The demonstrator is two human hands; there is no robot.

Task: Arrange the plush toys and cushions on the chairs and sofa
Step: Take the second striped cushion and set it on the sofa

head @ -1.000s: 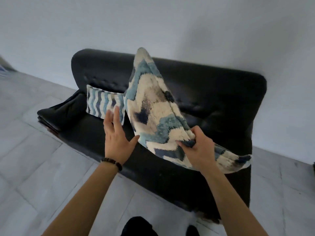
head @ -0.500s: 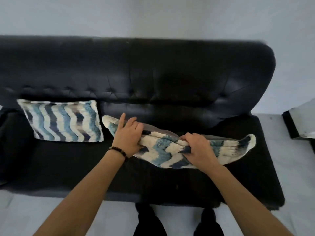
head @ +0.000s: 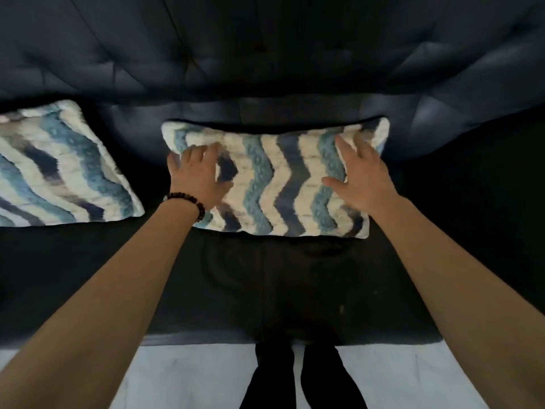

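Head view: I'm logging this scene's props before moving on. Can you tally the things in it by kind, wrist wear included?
Chevron cushions: 2
Black sofa: 1
Beaded bracelet: 1
Total: 4

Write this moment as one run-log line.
left hand: rests on middle cushion | right hand: rests on it | other cushion: left, apart | sofa: holds both

light: dim, diffuse | shadows: soft; sofa (head: 88, 276) seat almost black, detail lost | bright: pale floor (head: 182, 376) at bottom, a little washed | sheen: weak on backrest (head: 265, 54) | blur: left hand (head: 197, 175) and right hand (head: 359, 178) smeared | edges: wide-angle bending
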